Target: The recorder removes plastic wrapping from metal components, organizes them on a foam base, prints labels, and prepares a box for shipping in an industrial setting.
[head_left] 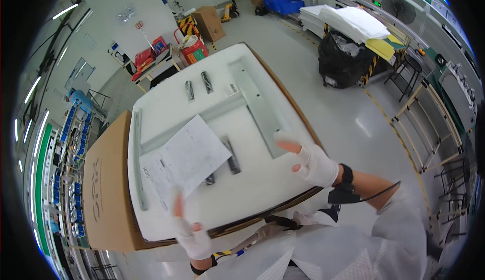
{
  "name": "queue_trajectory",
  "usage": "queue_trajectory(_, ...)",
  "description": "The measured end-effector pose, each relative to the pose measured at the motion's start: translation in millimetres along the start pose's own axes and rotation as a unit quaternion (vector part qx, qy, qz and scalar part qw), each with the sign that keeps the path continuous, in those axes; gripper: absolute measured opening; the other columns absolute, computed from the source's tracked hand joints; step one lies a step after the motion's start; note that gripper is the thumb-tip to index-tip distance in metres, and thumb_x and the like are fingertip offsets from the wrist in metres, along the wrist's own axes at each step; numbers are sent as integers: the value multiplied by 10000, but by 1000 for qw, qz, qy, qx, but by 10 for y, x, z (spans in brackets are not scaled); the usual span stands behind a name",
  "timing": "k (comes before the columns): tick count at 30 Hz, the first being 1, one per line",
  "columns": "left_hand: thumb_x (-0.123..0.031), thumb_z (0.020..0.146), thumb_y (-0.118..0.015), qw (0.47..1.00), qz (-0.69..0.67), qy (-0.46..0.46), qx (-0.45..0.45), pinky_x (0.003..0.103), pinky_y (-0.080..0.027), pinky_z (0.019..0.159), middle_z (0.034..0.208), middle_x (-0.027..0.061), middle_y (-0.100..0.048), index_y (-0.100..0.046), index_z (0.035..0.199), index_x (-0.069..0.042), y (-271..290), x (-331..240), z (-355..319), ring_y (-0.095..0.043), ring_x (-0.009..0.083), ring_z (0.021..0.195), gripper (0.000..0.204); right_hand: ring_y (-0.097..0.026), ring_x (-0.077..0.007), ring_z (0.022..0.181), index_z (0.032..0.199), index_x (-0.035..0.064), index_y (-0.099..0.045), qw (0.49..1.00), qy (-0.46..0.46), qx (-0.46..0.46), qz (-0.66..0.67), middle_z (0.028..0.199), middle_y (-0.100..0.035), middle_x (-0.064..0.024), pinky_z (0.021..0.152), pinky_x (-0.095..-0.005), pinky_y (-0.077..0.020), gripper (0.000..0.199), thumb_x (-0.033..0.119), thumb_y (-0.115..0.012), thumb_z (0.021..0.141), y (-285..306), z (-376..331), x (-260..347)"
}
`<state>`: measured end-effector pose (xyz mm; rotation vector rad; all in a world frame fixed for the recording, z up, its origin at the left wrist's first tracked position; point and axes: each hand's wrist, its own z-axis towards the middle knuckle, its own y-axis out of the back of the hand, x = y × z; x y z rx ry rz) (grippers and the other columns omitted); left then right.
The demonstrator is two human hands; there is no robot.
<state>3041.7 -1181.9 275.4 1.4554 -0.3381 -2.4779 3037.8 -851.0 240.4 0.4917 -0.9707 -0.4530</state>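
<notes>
A large cardboard box point(108, 189) stands in front of me with a white foam block point(262, 194) filling its top. A printed paper sheet point(187, 154) lies askew on the foam, covering part of a dark plastic-wrapped piece point(231, 155). Two more dark wrapped pieces sit in slots farther back, the left one point(189, 90) and the right one point(207, 82). A long grey-white bar point(260, 108) rests in a recess at the right. My left hand point(191, 234), white-gloved with bare fingertips, is open and slightly blurred by the sheet's near edge. Gloved likewise, my right hand point(316, 165) hovers open over the foam's right edge, holding nothing.
Beyond the box stand a small table point(164, 65) with red items and a brown carton point(208, 23). At the right are a black rubbish bag point(343, 60), stacked white foam sheets point(353, 21) and a stool point(409, 70). Shelves of blue bins point(76, 194) line the left.
</notes>
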Motion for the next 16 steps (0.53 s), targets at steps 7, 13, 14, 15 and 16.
queue_trajectory(7, -376, 959, -455, 821, -182, -233, 489, 424, -368, 1014, 1246, 172, -554, -545, 1234, -36, -2198, -902, -338, -505, 357, 1179, 446, -609, -347, 875, 1158, 81, -593, 987, 157, 28, 16, 1015, -617, -134, 768, -391, -495, 394, 153, -638, 773, 1064, -1274, -379)
queue_trajectory(13, -55, 860, -498, 727, -320, 133, 593, 384, -380, 1012, 1248, 135, -577, -540, 1201, -51, -3863, -1254, -887, -514, 296, 1183, 344, -651, -275, 869, 1181, 116, -605, 926, -346, 107, 111, 988, -678, -122, 775, -352, -504, 387, 193, -655, 805, 1625, -3101, -1373)
queue_trajectory(14, -55, 860, -498, 730, -323, 137, 586, 384, -380, 1012, 1248, 135, -577, -540, 1201, -51, -4158, -1204, -942, -514, 296, 1183, 344, -651, -275, 869, 1181, 116, -605, 925, -344, 116, 112, 988, -678, -122, 775, -352, -504, 387, 193, -655, 805, 1753, -3203, -1501)
queue_trajectory(15, -133, 900, -484, 748, -251, 185, 585, 331, -381, 1000, 1223, 123, -598, -549, 1218, -44, -4447, -1187, -943, -525, 227, 1159, 336, -651, -244, 931, 1212, 117, -592, 920, -344, 89, 167, 1030, -674, -122, 814, -336, -501, 394, 243, -637, 841, 1837, -3275, -1580)
queue_trajectory(16, -211, 940, -470, 759, -176, 233, 582, 278, -381, 989, 1199, 110, -619, -558, 1234, -38, -4708, -1212, -883, -535, 159, 1136, 352, -650, -213, 992, 1242, 117, -579, 910, -345, 60, 222, 1073, -670, -122, 854, -319, -497, 408, 294, -619, 876, 1879, -3310, -1611)
